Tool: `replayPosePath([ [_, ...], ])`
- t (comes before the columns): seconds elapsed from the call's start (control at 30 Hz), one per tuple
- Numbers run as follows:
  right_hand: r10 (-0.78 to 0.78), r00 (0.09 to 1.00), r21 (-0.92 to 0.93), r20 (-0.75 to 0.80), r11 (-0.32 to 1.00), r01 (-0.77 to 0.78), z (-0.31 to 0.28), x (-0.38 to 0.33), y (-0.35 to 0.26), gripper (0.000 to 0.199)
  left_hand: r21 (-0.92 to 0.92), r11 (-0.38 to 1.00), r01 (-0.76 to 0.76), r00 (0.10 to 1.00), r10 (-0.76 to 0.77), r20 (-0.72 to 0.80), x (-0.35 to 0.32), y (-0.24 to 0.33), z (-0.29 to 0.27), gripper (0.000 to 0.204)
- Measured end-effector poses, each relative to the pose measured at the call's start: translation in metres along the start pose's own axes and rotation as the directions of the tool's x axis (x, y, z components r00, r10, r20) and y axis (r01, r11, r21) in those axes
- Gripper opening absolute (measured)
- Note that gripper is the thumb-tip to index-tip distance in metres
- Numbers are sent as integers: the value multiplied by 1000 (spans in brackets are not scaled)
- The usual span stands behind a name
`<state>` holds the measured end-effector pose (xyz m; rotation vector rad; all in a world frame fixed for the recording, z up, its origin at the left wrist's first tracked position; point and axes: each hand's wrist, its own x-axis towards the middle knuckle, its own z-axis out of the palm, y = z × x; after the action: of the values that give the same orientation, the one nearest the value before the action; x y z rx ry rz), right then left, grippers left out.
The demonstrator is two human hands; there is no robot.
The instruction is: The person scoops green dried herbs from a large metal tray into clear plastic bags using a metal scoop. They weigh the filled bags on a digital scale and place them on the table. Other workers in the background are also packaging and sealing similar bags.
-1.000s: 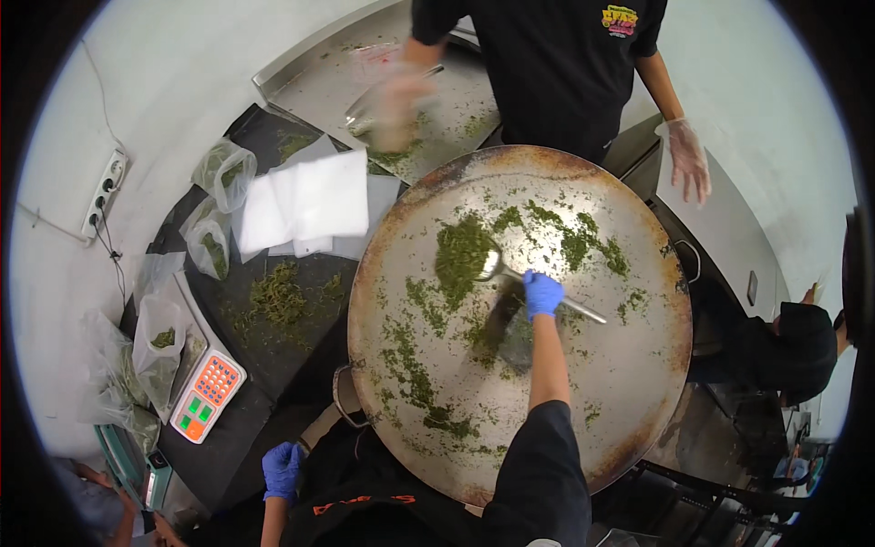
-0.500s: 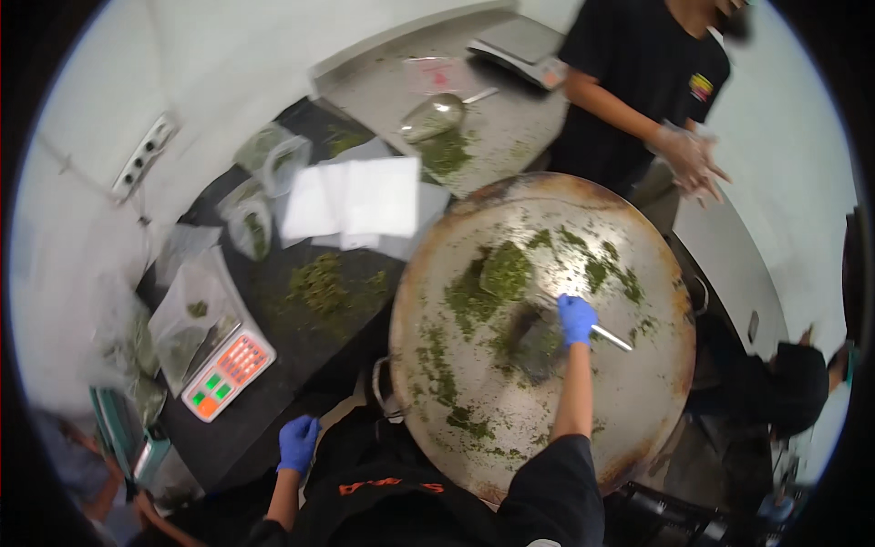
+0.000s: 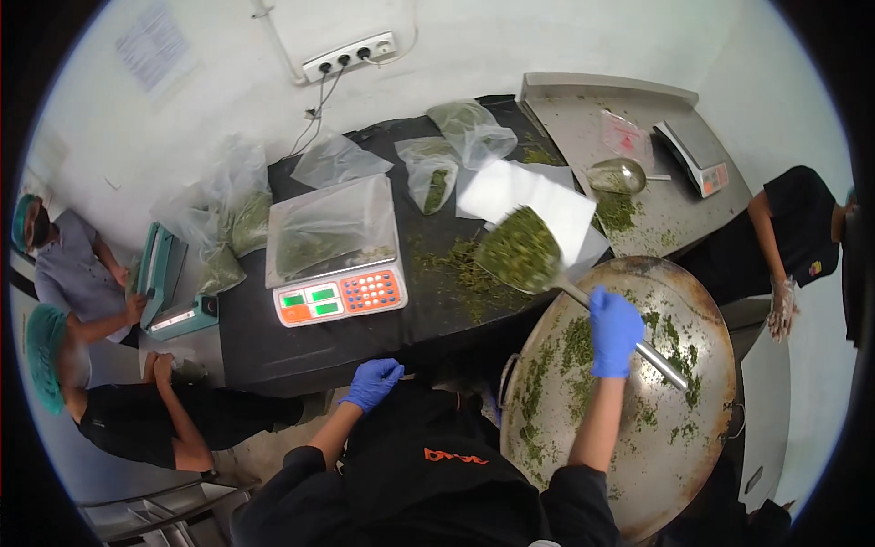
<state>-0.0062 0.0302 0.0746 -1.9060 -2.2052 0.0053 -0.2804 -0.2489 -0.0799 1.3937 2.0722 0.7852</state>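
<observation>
My right hand [image 3: 615,333], in a blue glove, is closed around the metal handle of a long-handled scoop [image 3: 576,294]. Chopped green leaves [image 3: 521,251] heap its bowl, slightly blurred, above the black-covered table and beside the white sheets [image 3: 547,202]. My left hand [image 3: 372,385], also gloved in blue, is curled closed just off the table's near edge, with nothing visible in it. A weighing scale [image 3: 339,296] with an orange and white keypad stands ahead of it. On its steel plate lies a clear plastic bag [image 3: 333,228] with some green leaves inside.
At right, a wide round metal pan [image 3: 629,456] carries scattered leaves. Filled bags [image 3: 241,205] and a teal bag sealer [image 3: 182,314] stand left, near two people. Another scoop [image 3: 617,176] and scale [image 3: 697,164] rest on the steel counter [image 3: 570,114]. A gloved person stands far right.
The view has swung left toward the scale. My right hand has lifted the loaded scoop from the pan to above the table's edge. My left hand stays curled near the table.
</observation>
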Motion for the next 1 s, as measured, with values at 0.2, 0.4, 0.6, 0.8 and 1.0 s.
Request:
replayPosePath([
  [0.2, -123, 986, 71, -110, 989, 131, 29, 26, -130, 42, -52, 994, 101, 991, -105, -79, -26, -21, -21, 19],
  [0.4, -339, 941, 32, -18, 940, 339, 27, 40, -198, 37, -134, 973, 190, 968, -208, -140, -44, -40, -37, 19],
  [0.6, -653, 744, -145, 140, 730, 668, 5, 53, -268, 18, -219, 959, 179, 955, -223, -196, -46, -56, -40, 20],
  [0.8, -800, 599, -284, -31, 582, 762, -10, 54, -326, 15, -258, 955, 146, 957, -203, -208, -31, -49, -53, 22],
  [1.0, -744, 667, -308, 50, 624, 719, -29, 74, -305, 16, -168, 981, 99, 962, -138, -236, -38, -54, -45, 23],
])
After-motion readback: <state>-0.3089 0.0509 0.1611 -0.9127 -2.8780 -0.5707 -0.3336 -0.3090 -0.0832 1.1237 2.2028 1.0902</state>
